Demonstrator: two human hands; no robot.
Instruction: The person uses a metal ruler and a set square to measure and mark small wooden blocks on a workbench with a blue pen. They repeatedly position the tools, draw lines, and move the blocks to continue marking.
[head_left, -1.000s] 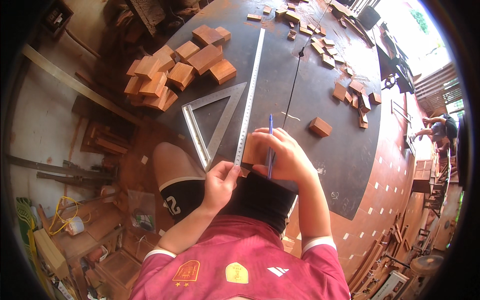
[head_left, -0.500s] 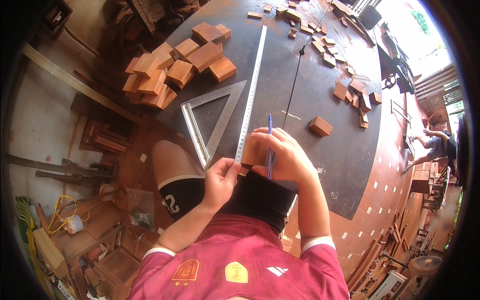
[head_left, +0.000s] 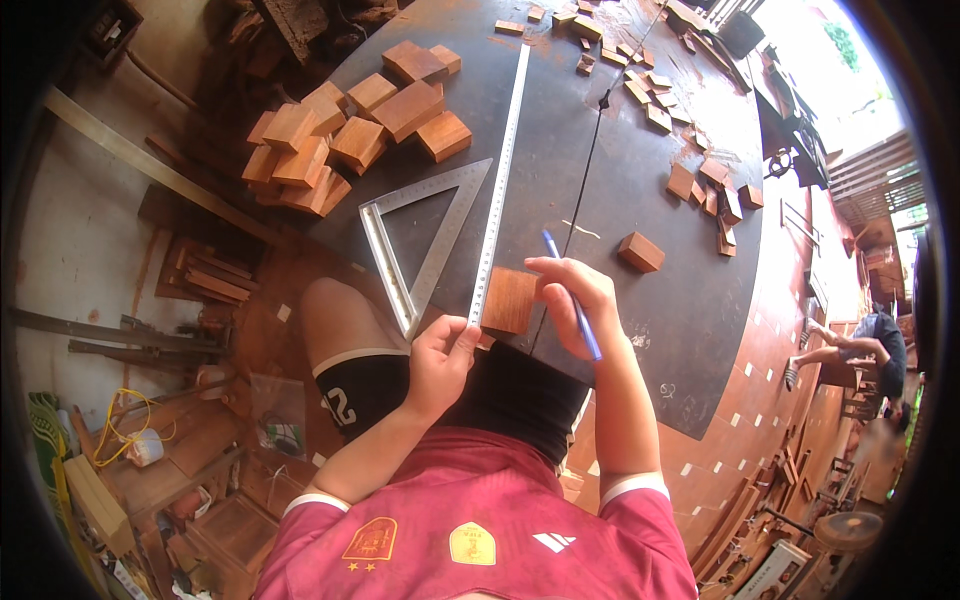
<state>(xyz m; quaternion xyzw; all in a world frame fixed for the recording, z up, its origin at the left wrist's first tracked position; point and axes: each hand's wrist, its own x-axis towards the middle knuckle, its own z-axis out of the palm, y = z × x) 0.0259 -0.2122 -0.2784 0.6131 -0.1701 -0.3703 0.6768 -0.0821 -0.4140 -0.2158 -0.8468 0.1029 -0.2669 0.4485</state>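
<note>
My left hand (head_left: 443,362) pinches the near end of a long metal ruler (head_left: 504,160) between thumb and fingers. The ruler stretches away from me over the dark tabletop. Beside its near end, on the right, lies a reddish-brown wooden block (head_left: 510,302). My right hand (head_left: 580,298) is at the block's right side, holding a blue pen (head_left: 588,331) that slants across its fingers. To the ruler's left rests a metal triangular square (head_left: 447,243), near my left hand.
Wooden blocks are piled (head_left: 300,150) on the table's left side. A single block (head_left: 641,252) lies to the right, and smaller blocks (head_left: 712,190) are scattered at far right. A dark seam (head_left: 590,160) crosses the tabletop. Another person (head_left: 880,350) is at the far right.
My right hand has drawn back rightward, uncovering the block's top. The pen has tilted from upright to a slant. The ruler and left hand have barely shifted. The other person has changed position.
</note>
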